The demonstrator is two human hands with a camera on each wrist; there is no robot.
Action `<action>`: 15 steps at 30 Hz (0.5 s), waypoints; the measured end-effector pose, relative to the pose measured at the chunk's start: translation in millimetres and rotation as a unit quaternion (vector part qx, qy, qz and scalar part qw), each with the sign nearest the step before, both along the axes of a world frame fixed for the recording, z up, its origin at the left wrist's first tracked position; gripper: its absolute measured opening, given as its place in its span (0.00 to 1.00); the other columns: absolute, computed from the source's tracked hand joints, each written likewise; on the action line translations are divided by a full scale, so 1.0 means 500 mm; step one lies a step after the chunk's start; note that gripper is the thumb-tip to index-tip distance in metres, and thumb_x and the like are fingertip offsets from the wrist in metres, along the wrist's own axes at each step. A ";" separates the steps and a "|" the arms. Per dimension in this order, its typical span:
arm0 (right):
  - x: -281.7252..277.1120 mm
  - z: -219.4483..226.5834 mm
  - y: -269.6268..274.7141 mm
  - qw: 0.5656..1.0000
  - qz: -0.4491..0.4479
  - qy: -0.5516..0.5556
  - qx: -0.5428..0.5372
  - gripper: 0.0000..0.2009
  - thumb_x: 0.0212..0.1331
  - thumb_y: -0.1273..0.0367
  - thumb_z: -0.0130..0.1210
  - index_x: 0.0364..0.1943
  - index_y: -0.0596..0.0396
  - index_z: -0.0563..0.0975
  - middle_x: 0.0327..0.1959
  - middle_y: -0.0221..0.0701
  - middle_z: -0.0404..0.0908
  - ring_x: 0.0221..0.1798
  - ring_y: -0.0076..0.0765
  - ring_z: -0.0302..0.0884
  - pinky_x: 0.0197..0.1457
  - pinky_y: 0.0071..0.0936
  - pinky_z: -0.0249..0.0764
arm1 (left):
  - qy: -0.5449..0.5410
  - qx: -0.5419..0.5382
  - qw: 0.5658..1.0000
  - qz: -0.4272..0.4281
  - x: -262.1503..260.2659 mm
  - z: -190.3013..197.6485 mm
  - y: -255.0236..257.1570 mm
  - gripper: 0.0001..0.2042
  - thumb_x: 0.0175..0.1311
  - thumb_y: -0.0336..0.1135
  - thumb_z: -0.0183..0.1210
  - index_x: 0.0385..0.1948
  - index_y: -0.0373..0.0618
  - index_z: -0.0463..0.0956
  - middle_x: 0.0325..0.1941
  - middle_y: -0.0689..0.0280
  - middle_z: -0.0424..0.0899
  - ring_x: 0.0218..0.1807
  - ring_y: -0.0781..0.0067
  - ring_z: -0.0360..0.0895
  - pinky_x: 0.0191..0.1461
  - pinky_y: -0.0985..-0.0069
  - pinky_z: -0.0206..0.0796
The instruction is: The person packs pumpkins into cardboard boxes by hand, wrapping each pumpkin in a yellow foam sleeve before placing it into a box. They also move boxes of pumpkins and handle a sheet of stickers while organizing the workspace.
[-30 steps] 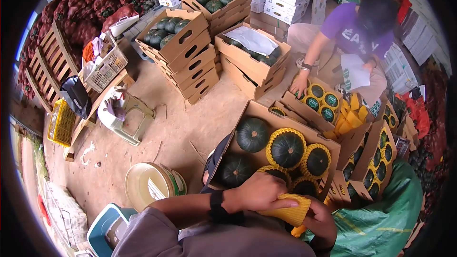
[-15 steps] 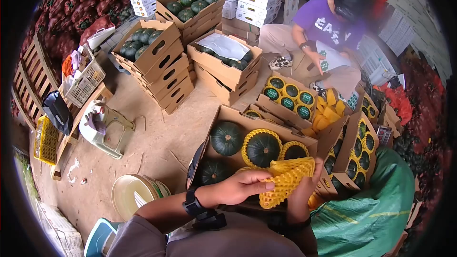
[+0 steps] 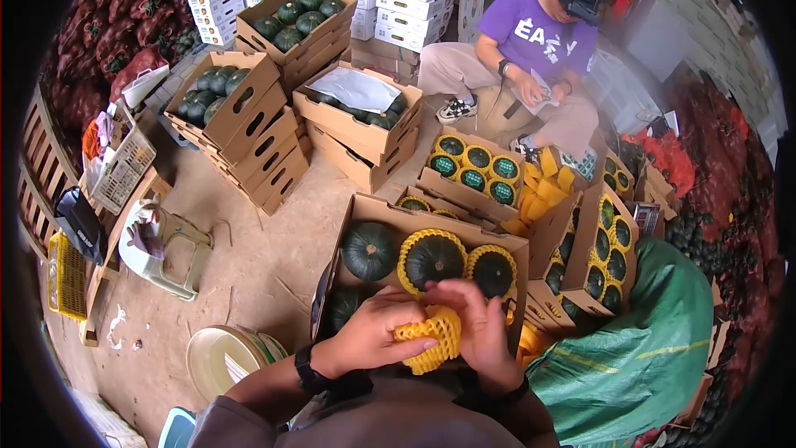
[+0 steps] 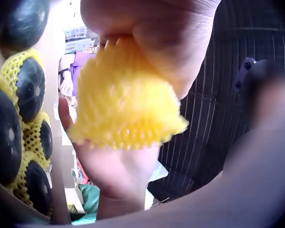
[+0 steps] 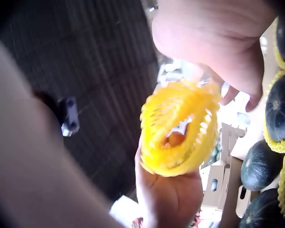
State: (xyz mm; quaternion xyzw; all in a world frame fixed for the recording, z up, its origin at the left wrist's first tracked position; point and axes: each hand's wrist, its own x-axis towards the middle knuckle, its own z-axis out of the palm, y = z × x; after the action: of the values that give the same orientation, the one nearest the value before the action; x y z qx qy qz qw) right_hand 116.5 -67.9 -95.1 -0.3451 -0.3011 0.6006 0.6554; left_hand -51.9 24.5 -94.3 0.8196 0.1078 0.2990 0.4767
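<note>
My left hand [image 3: 377,333] grips a yellow foam net sleeve [image 3: 429,340], fingers curled over its upper side and thumb along the lower. Its mesh mouth gapes in the right wrist view [image 5: 175,137]. Close on the sleeve's right side is my right hand [image 3: 479,328], its fingers extended and apart. Both hands are over the near edge of a cardboard box [image 3: 342,241]. Inside it, a bare dark green squash [image 3: 369,250] sits beside one in a yellow net [image 3: 434,260] and another netted one [image 3: 492,272]. My hands partly hide the box's near row.
A person in a purple shirt [image 3: 535,29] sits across from me behind a box of labelled squashes [image 3: 477,168]. Yellow nets [image 3: 546,191] lie near it. A green sack [image 3: 638,348] is at right, a bucket [image 3: 222,358] at left, stacked boxes [image 3: 257,158] beyond.
The foam sleeve, spread out between both hands half a second ago, is now bunched in my left hand. My right hand's fingers have extended beside it. The other person's hand has left the box.
</note>
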 end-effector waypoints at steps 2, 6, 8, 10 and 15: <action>-0.003 0.006 -0.019 0.923 0.104 -0.371 -0.005 0.13 0.64 0.60 0.53 0.31 0.56 0.72 0.30 0.25 0.71 0.39 0.24 0.67 0.50 0.24 0.65 | 0.040 -0.336 0.938 -0.071 -0.036 -0.032 0.007 0.20 0.58 0.49 0.61 0.30 0.35 0.76 0.35 0.55 0.81 0.38 0.62 0.76 0.44 0.69 0.66; -0.031 0.004 0.025 0.992 0.082 0.055 -0.084 0.12 0.67 0.61 0.49 0.32 0.54 0.72 0.31 0.25 0.72 0.35 0.22 0.67 0.43 0.22 0.67 | -0.116 -0.444 0.837 -0.299 -0.075 0.013 0.011 0.43 0.49 0.74 0.50 0.35 0.28 0.78 0.36 0.49 0.81 0.38 0.56 0.78 0.48 0.66 0.67; -0.073 -0.072 0.031 0.944 0.267 -0.135 -0.140 0.12 0.68 0.60 0.48 0.38 0.55 0.73 0.34 0.25 0.75 0.38 0.20 0.71 0.44 0.23 0.69 | -0.325 -0.599 0.693 -0.233 -0.101 -0.046 -0.021 0.47 0.45 0.79 0.48 0.45 0.34 0.76 0.43 0.50 0.81 0.47 0.52 0.77 0.57 0.60 0.64; -0.102 -0.045 0.051 0.949 0.221 -0.226 0.006 0.14 0.63 0.58 0.54 0.43 0.55 0.74 0.38 0.30 0.78 0.45 0.28 0.76 0.44 0.25 0.70 | -0.385 -0.619 0.653 -0.206 -0.123 -0.039 -0.031 0.52 0.42 0.82 0.46 0.59 0.42 0.64 0.57 0.53 0.71 0.60 0.48 0.69 0.65 0.52 0.58; -0.083 -0.039 0.212 0.659 0.018 -0.749 0.071 0.32 0.47 0.56 0.66 0.57 0.47 0.67 0.57 0.47 0.68 0.55 0.51 0.71 0.52 0.36 0.71 | -0.319 -0.557 0.766 0.045 -0.172 -0.011 -0.007 0.52 0.47 0.74 0.53 0.72 0.60 0.39 0.74 0.62 0.47 0.74 0.49 0.46 0.69 0.46 0.48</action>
State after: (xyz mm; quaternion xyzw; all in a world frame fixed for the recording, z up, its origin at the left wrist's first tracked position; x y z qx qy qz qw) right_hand 74.9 37.8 -114.5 -0.6253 -0.7378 0.1278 0.2198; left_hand -137.6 21.1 -99.9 0.2620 0.1339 0.4517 0.8422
